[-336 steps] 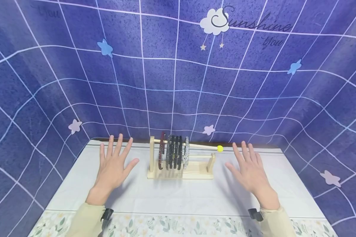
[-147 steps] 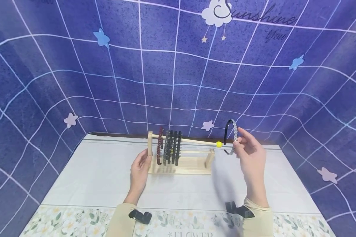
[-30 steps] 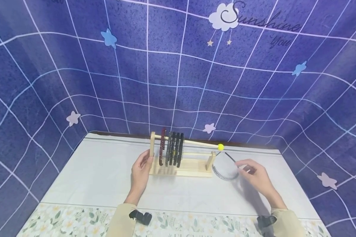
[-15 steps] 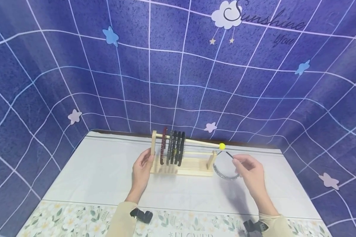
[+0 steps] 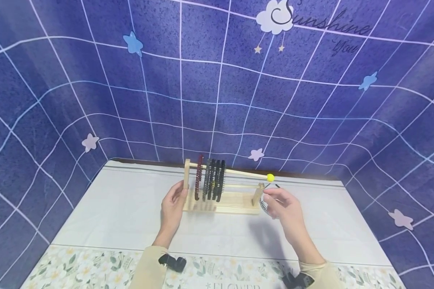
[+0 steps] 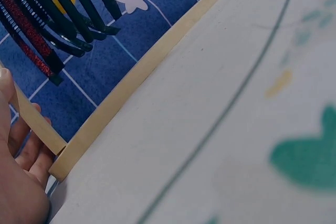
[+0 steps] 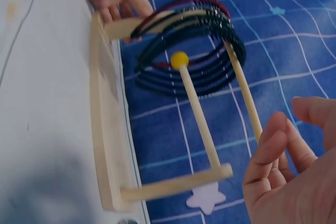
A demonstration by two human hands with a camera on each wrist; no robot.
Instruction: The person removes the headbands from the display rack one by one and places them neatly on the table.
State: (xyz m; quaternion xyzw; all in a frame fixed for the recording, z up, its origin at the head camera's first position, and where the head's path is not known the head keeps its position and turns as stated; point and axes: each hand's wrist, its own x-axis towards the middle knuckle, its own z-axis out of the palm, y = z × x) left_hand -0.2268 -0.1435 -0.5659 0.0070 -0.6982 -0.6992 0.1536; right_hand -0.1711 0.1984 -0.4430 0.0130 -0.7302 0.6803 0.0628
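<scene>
My left hand [image 5: 173,204] grips the left post [image 5: 187,176] of a wooden headband rack; in the left wrist view its fingers [image 6: 37,156] wrap behind that post. Several black toothed headbands [image 5: 216,180] and a dark red one [image 5: 199,180] hang on the upper rod [image 5: 244,174], which ends in a yellow ball [image 5: 270,178]. My right hand [image 5: 285,208] is just below that ball, beside the short right post [image 5: 258,194]. Its bent fingers [image 7: 268,156] hold nothing in the right wrist view. A silver headband [image 5: 263,204] lies on the table, partly hidden behind this hand.
A lower rod [image 7: 199,116] rises from the short post and ends in another yellow ball [image 7: 179,60] inside the hanging headbands. The white tablecloth [image 5: 130,216] has a floral front strip [image 5: 87,265]. A blue gridded curtain [image 5: 217,88] surrounds the back and sides.
The silver headband hung on the upper rod at first, then was held off it by my right hand, then laid on the table. My right hand has since released it and moved left.
</scene>
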